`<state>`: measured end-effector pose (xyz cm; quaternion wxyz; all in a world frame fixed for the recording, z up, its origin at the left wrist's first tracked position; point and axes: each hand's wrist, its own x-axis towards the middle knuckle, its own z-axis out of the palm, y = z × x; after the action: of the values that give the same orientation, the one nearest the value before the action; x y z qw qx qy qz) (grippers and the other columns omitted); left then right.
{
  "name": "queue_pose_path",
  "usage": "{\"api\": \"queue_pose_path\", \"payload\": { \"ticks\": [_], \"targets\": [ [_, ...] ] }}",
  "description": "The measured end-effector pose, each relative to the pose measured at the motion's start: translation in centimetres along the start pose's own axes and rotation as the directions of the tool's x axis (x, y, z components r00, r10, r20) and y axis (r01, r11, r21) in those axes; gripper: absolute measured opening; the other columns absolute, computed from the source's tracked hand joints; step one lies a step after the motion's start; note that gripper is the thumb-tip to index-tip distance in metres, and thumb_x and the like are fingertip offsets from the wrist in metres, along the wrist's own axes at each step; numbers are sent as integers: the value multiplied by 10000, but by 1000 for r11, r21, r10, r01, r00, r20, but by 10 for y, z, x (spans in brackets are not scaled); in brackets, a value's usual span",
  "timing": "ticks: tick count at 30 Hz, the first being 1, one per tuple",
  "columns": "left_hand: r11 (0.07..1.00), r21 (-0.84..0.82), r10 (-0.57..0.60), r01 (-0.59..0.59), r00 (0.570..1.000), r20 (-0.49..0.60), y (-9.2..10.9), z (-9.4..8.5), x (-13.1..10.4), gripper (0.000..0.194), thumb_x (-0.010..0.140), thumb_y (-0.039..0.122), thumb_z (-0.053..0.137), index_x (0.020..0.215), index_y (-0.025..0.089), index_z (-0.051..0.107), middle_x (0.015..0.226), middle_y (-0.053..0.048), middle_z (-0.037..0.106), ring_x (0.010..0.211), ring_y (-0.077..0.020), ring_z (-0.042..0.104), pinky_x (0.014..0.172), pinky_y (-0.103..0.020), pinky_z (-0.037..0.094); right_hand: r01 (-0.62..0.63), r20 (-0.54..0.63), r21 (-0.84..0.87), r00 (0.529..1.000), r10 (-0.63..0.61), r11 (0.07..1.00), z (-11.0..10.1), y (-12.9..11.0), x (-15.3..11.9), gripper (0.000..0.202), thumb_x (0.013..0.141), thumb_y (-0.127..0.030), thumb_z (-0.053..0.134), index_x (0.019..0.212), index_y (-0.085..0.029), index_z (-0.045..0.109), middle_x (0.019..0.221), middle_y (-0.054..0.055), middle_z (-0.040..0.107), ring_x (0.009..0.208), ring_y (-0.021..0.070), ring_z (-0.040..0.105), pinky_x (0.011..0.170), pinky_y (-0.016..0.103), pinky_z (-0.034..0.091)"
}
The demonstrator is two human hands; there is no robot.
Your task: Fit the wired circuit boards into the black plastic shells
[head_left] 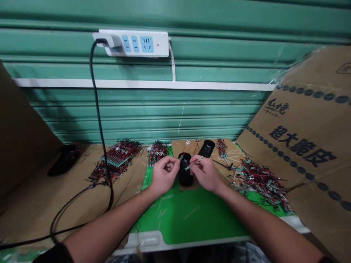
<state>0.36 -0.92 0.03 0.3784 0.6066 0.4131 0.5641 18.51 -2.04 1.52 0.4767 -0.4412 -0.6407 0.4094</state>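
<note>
My left hand (pixel 166 173) is closed in a pinch, thumb and index fingertips at the end of a thin red wire (pixel 184 155). Facing it, my right hand (pixel 205 171) grips a small green circuit board with red and black wires (pixel 187 168); its fingers partly hide the wires. Both hands are just above a black, mouse-shaped plastic shell (pixel 185 178) lying on a piece of cardboard. A second black shell (pixel 207 147) rests behind my right hand.
Bundles of wired circuit boards lie at left (pixel 120 153), at centre (pixel 158 151) and in a loose pile at right (pixel 264 179). A black cable (pixel 98 109) hangs from a power strip (pixel 137 43). Cardboard panels (pixel 309 135) flank the green tabletop (pixel 192 215). Another black shell (pixel 64 159) lies far left.
</note>
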Motion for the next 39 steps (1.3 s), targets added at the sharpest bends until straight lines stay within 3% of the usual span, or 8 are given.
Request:
{"api": "queue_pose_path", "payload": {
  "ticks": [4,7,13,21,26,31,34,39],
  "targets": [
    [990,-98,-104,102,994,-16,-1,-1,4,429,842,588,755,810,175,647,496,70,461,424,-80,376,428,-202,262,30,-85,-202,995,-48,979,-23,0,7,199,769,-285,569,598,-226,484,522,-30,452,507,137,436,510,273,320],
    [984,-113,-145,141,989,-27,-1,-1,6,488,809,650,764,814,177,646,471,68,476,400,-87,404,411,-202,284,-27,-125,-371,992,-21,928,-36,1,13,242,750,-256,552,535,-223,445,521,-17,477,509,137,445,528,284,315],
    [984,-107,-147,142,988,-42,-3,-1,8,492,800,654,773,824,177,658,451,71,478,383,-88,409,400,-202,287,-23,-61,-598,998,-17,801,-43,0,15,241,769,-212,587,559,-221,468,513,-16,516,496,142,452,532,293,301],
    [990,-56,-128,129,992,6,-6,-1,6,435,824,594,767,842,166,692,497,62,464,422,-86,385,423,-213,254,254,210,-471,962,-173,845,-34,-5,8,206,842,-175,513,647,-220,462,571,-27,495,544,139,449,588,286,310],
    [993,-36,-108,110,993,57,-7,1,3,402,836,562,763,849,163,720,528,48,489,448,-89,396,443,-218,270,241,307,-401,944,-118,884,-31,-7,5,195,806,-142,526,628,-207,482,566,-35,487,542,128,432,568,275,286],
    [994,-15,-110,111,994,13,-8,1,5,408,833,564,759,847,158,727,524,44,501,445,-90,391,436,-217,259,269,448,-302,887,-113,915,-35,-12,1,169,760,-125,546,621,-204,492,542,-53,446,512,115,399,537,263,274],
    [993,-13,-116,116,993,8,-9,0,5,400,836,560,754,850,161,726,521,46,496,444,-92,391,436,-217,261,272,432,-308,894,-121,912,-35,-12,0,169,767,-123,540,627,-204,491,545,-52,461,517,114,415,540,263,282],
    [994,-6,-108,108,994,32,-10,0,5,384,845,547,748,847,165,719,523,45,496,444,-95,395,443,-223,265,159,206,-300,973,-99,940,-31,-2,5,93,774,-168,565,687,-201,556,593,-35,533,537,122,462,541,259,336]
  ]
}}
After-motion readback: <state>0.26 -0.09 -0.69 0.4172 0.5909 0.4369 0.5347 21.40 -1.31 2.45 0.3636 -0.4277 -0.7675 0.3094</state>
